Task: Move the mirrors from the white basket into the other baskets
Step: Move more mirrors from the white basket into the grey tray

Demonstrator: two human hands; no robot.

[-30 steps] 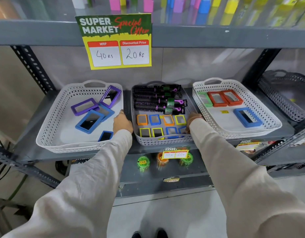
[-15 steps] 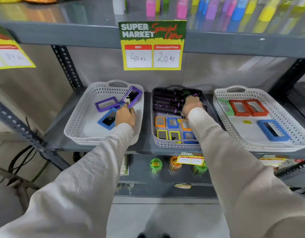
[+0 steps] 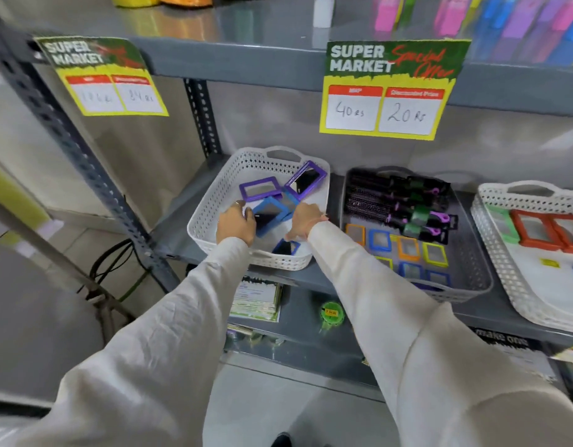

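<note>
A: Start at the left. What sits on the grey shelf (image 3: 188,201)?

B: A white perforated basket (image 3: 211,208) with framed mirrors in it. At the back lie a purple-framed mirror (image 3: 261,189) and a second purple one (image 3: 306,180), which is tilted against the basket's right wall. A large blue-framed mirror (image 3: 269,214) lies in the middle, and a small blue one (image 3: 286,247) near the front wall.

A: And the hands?

B: Both are inside that basket. The left hand (image 3: 236,225) is at the left edge of the large blue mirror, fingers curled toward it; whether it actually grips the frame I cannot tell (motion blur smears the fingers). The right hand (image 3: 306,217) is at the mirror's right edge, fingers pointing down; again I cannot tell if it has hold of anything.

A: Further right?

B: A grey basket (image 3: 472,279) with black hairbrushes (image 3: 391,198) at the back and small mirrors framed in orange, blue and yellow (image 3: 407,250) in rows in front. Then another white basket (image 3: 504,272), partly cut off, with a green-framed mirror (image 3: 501,224) and red-framed mirrors (image 3: 536,229) side by side.

A: Above?

B: Two price signs; the right one (image 3: 388,88) reads 40 and 20.
</note>
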